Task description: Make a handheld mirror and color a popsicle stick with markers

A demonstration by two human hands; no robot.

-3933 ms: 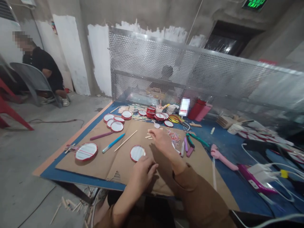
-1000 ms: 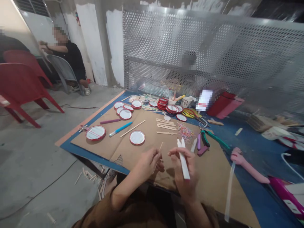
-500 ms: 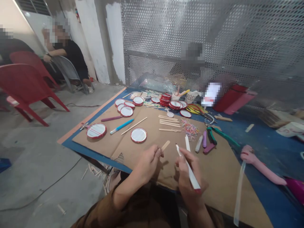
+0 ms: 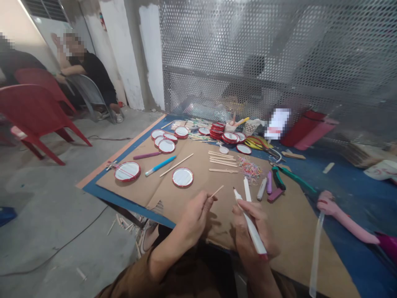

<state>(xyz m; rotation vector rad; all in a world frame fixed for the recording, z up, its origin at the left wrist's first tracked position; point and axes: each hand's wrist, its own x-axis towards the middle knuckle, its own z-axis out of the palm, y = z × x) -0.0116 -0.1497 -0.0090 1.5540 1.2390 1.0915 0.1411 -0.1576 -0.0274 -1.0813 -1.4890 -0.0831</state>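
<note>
Between thumb and fingers, my left hand (image 4: 198, 213) pinches a small wooden stick (image 4: 218, 190), seen nearly edge-on. My right hand (image 4: 252, 225) is closed round a white marker (image 4: 253, 234), its dark reddish tip uncapped and pointing up and left, apart from the stick. Ahead of my hands, several flat wooden sticks (image 4: 221, 160) lie in a row beside a pile of coloured rubber bands (image 4: 249, 169). A round red-rimmed disc (image 4: 182, 177) lies on the brown cardboard (image 4: 198, 155). Left of it are a thin stick (image 4: 176, 165) and a blue pen (image 4: 160, 166).
Stacked red-rimmed discs (image 4: 217, 130) stand at the back. Markers (image 4: 262, 189), green-handled pliers (image 4: 278, 178) and a pink glue gun (image 4: 347, 219) are on the right. A perforated metal screen (image 4: 211, 54) rises behind the blue table (image 4: 338, 182). A seated person (image 4: 93, 74) is at the far left.
The stick in my left hand has turned from its flat face to its narrow edge. My right hand and the marker sit slightly farther right and lower, and the view has shifted slightly.
</note>
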